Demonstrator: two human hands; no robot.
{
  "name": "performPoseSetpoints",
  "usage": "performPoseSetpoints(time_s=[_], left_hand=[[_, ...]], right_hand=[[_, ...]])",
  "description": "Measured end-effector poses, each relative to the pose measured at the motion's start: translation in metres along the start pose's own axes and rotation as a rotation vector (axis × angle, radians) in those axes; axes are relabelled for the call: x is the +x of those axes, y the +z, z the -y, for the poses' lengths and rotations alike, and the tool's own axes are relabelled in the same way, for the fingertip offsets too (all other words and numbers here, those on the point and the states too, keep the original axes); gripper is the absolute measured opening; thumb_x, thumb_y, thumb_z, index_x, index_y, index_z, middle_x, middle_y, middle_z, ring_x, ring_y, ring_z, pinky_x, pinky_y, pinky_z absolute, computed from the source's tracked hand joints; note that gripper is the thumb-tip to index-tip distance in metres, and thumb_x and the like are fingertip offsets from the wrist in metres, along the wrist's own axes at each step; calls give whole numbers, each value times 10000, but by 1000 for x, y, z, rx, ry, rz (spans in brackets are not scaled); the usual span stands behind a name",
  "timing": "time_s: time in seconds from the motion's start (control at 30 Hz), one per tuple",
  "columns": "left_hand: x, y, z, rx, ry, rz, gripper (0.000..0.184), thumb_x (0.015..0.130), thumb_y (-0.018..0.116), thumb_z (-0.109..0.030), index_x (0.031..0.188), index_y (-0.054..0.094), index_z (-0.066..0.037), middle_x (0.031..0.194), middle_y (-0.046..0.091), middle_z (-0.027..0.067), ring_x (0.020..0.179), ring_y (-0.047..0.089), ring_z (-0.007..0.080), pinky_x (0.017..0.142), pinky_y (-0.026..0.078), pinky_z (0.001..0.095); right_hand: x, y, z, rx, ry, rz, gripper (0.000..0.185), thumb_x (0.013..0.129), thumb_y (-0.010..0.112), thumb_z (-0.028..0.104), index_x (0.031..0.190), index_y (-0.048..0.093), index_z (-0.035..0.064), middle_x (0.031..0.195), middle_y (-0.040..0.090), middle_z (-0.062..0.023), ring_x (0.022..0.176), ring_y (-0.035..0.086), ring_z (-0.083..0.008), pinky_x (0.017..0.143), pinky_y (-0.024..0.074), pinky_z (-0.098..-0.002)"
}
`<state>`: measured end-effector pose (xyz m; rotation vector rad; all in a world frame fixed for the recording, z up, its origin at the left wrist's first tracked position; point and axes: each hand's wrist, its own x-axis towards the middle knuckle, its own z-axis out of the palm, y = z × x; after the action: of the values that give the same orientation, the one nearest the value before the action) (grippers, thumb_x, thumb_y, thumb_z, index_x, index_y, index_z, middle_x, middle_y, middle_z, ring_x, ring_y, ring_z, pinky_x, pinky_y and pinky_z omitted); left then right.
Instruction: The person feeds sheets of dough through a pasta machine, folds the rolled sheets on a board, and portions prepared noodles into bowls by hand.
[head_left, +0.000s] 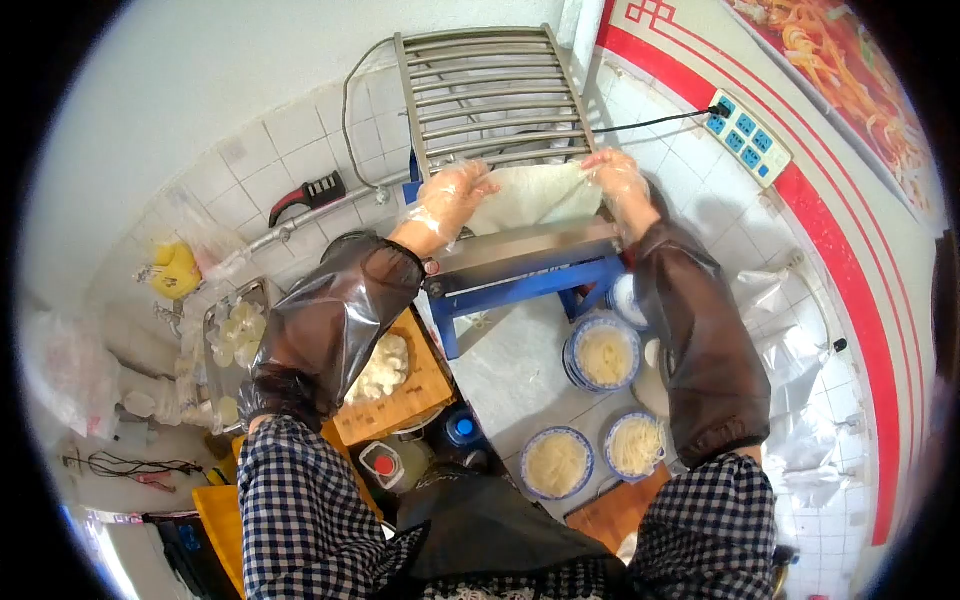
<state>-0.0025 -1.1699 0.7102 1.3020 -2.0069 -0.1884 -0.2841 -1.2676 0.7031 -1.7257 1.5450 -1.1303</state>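
A pale, flat dough sheet (535, 195) is stretched between my two hands over the noodle machine (530, 250), which has a metal front bar and a blue frame. My left hand (455, 200), in a clear plastic glove, is closed on the sheet's left edge. At the right edge, my gloved right hand (620, 187) pinches the upper corner between thumb and fingers. The slatted metal rack (500, 95) of the machine rises behind the sheet. The sheet's lower part disappears behind the metal bar.
Several blue-rimmed bowls of noodles, one bowl (557, 463) at the front, stand right of the machine. A lump of dough (380, 370) lies on a wooden board (385, 420) at left. A power strip (748, 138) and a knife sharpener (308, 197) are by the walls.
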Motion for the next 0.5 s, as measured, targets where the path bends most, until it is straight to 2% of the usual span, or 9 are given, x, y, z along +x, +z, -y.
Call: performPoseSetpoints(time_s=[0.13,0.2,0.23,0.3,0.4,0.5], left_hand=[[-4,1,2,12,-8,41,335,863,639,-290,1026,604,0,954,644,200,888,616,367,750,493,391],[-9,0,-1,4,-57,44,269,889,568,-318,999,615,-76,935,650,183,900,613,367,760,481,424],[-9,-1,-2,3,-57,47,269,889,568,-318,999,615,-76,935,650,183,900,613,367,760,481,424],[-8,0,-3,-35,-111,132,245,886,568,-303,952,606,-70,916,650,178,882,621,351,739,483,420],[-10,7,1,17,-129,86,233,876,579,-294,926,598,-67,891,649,159,847,621,340,716,481,414],[-15,16,11,31,-25,21,202,849,619,-230,963,597,-65,928,617,154,867,591,348,726,471,415]], right_hand=[[-6,0,6,-25,89,17,196,678,596,-43,754,703,103,811,676,-49,795,604,-166,745,470,-287],[-11,0,8,-76,180,18,205,681,584,-44,757,705,103,810,676,-47,797,606,-166,742,470,-291],[-11,1,5,-77,182,17,205,681,584,-44,757,705,103,810,676,-47,797,606,-166,742,470,-291],[-5,5,-15,-25,13,29,206,689,570,-45,757,700,99,805,673,-49,790,605,-170,744,470,-293],[-11,5,-17,61,-44,33,172,698,565,-28,745,687,84,786,672,-53,778,606,-177,745,471,-299],[-47,-5,13,-11,77,-18,153,736,565,8,826,675,64,842,662,-58,814,597,-176,769,460,-304]])
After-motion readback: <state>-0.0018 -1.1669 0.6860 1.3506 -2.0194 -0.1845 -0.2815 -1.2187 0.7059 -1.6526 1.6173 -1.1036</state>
